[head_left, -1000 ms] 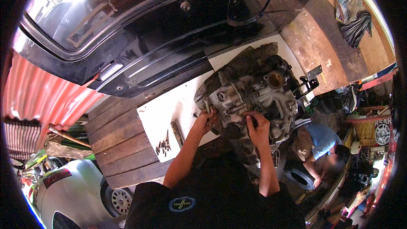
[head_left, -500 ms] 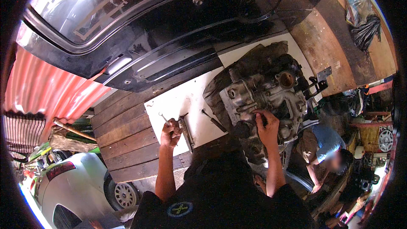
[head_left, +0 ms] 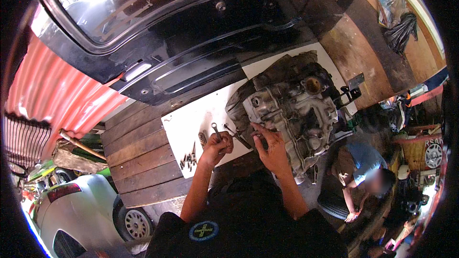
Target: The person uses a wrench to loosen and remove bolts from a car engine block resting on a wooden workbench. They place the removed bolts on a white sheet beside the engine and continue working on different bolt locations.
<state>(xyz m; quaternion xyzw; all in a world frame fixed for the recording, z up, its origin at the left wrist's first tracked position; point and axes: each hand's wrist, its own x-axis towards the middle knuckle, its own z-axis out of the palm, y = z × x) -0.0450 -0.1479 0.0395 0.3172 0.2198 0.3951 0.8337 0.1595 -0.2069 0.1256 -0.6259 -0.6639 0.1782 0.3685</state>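
Observation:
My left hand (head_left: 217, 148) grips a combination wrench (head_left: 214, 127), ring end up, over a white board (head_left: 181, 119). My right hand (head_left: 271, 150) is at the left edge of a grimy metal engine assembly (head_left: 311, 112), with thumb and forefinger close together; whether a small part is between them I cannot make out. The engine lies on the board with dark cloth or plastic (head_left: 236, 102) under its left side. Several bolts (head_left: 189, 160) lie on the board's lower left, beside a perforated metal piece (head_left: 202, 138). A long dark tool (head_left: 243, 141) lies between my hands.
A black vehicle panel (head_left: 191, 48) spans the top, beside plywood (head_left: 358, 57) with hanging plastic bags (head_left: 401, 33). The bench has wooden planks (head_left: 134, 148). A silver car (head_left: 76, 210) is at lower left. A person in blue (head_left: 358, 157) crouches at lower right by a tyre (head_left: 332, 208).
My left hand went left with the wrench from the engine, then came back right and up, uncovering the bolts. My right hand has moved left to the engine's edge. The crouching person's arm shifted.

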